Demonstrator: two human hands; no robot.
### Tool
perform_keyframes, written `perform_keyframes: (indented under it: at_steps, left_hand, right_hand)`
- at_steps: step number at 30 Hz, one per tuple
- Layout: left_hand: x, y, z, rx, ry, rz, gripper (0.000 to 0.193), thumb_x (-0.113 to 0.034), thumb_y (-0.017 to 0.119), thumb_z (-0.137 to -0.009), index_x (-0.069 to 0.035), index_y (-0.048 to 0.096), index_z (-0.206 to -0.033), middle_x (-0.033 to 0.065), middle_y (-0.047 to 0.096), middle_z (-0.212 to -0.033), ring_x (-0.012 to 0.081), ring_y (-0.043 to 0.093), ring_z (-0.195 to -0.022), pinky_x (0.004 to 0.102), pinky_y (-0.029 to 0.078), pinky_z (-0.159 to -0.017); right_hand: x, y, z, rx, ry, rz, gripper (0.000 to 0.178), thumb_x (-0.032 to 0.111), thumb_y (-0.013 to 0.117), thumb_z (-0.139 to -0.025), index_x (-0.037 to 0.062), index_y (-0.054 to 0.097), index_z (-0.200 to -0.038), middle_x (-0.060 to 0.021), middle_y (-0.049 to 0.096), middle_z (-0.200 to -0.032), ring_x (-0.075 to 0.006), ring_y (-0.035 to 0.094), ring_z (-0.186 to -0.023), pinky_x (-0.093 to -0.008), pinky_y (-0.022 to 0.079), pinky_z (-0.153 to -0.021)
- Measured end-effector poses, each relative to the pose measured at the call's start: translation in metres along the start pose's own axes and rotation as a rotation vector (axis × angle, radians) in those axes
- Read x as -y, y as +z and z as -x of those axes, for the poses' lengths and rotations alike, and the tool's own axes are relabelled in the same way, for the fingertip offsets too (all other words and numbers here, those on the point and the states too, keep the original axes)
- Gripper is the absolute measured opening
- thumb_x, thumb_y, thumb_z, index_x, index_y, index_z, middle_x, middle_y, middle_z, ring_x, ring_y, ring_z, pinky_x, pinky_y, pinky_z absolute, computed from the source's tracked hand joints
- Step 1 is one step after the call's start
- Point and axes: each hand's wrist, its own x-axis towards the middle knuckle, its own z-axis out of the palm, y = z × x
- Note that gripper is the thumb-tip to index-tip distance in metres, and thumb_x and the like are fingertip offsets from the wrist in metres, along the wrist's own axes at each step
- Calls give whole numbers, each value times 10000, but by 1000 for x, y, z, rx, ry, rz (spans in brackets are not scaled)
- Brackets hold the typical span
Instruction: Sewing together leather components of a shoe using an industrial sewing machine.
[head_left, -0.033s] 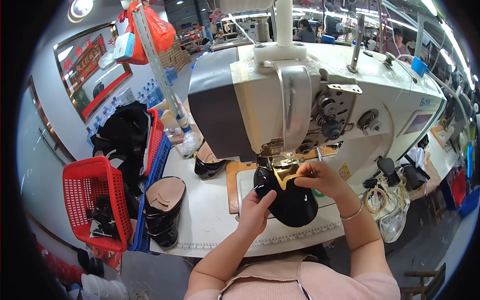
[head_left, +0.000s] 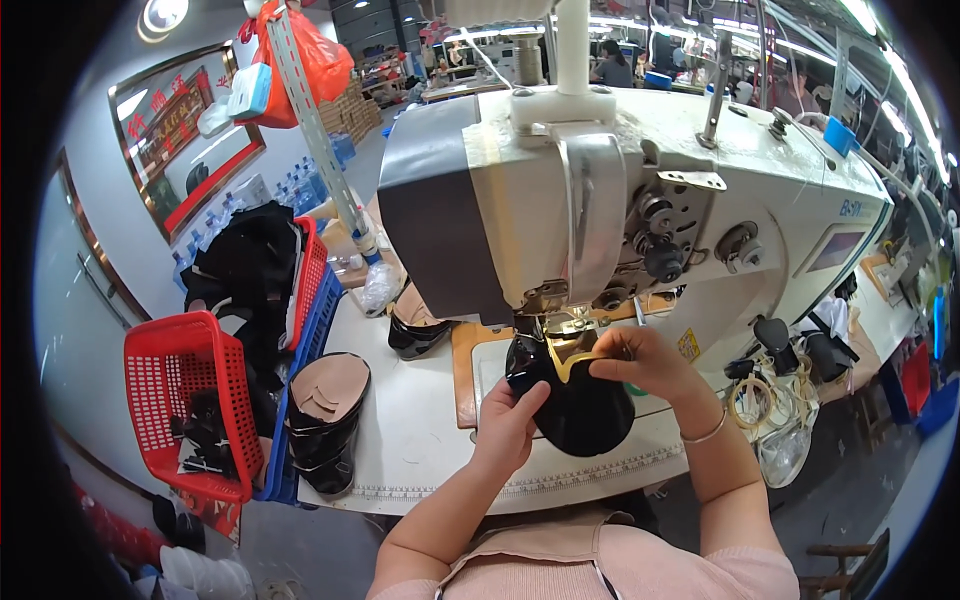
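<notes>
Left hand: my left hand point(head_left: 510, 418) gripped the near edge of the glossy black shoe upper point(head_left: 580, 405), fingers pinched on it at about 7 o'clock of the piece.
Right hand: my right hand point(head_left: 640, 362) pressed down on the upper's far edge at 1 o'clock, fingertips clamping the tan lining point(head_left: 567, 352) just beside the needle.
Change: nothing had shifted between the two views; both hands held the same grips, so I judged the seam was under way, not finished.
Upper: it lay on the bench point(head_left: 420, 440) under the presser foot of the sewing machine point(head_left: 600, 190).
Left side: stacked black uppers point(head_left: 325, 420) sat at 9 o'clock, with a red basket point(head_left: 180, 395) beyond them.
</notes>
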Motion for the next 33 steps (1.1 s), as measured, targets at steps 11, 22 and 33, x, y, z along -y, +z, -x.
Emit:
perform_keyframes:
  at_steps: [11, 22, 33]
  left_hand:
    - [-4, 3, -4, 46, 4, 111, 201, -60, 601, -832, -28, 544, -1022, 57, 617, -951, 119, 604, -841, 235, 495, -717]
    - [-18, 5, -26, -28, 128, -139, 231, -70, 670, -780, -21, 572, -984, 33, 619, -879, 87, 583, -768, 208, 473, -657]
    - [-23, 3, -35, -34, 80, -119, 219, -60, 672, -769, -19, 572, -959, 17, 595, -831, 71, 561, -741, 191, 453, -637]
  right_hand:
    - [-20, 8, 0, -31, 44, -213, 98, 86, 678, -784, 31, 612, -831, 62, 542, -709, -4, 469, -629, -147, 380, -564]
    - [-25, 7, -13, -166, 20, -302, 186, 119, 731, -732, 13, 631, -847, 19, 587, -731, -49, 505, -641, -185, 401, -600]
    - [-28, 10, -21, -253, -26, -299, 165, 85, 743, -710, 31, 594, -757, 31, 527, -699, -40, 457, -620, -180, 368, -551]
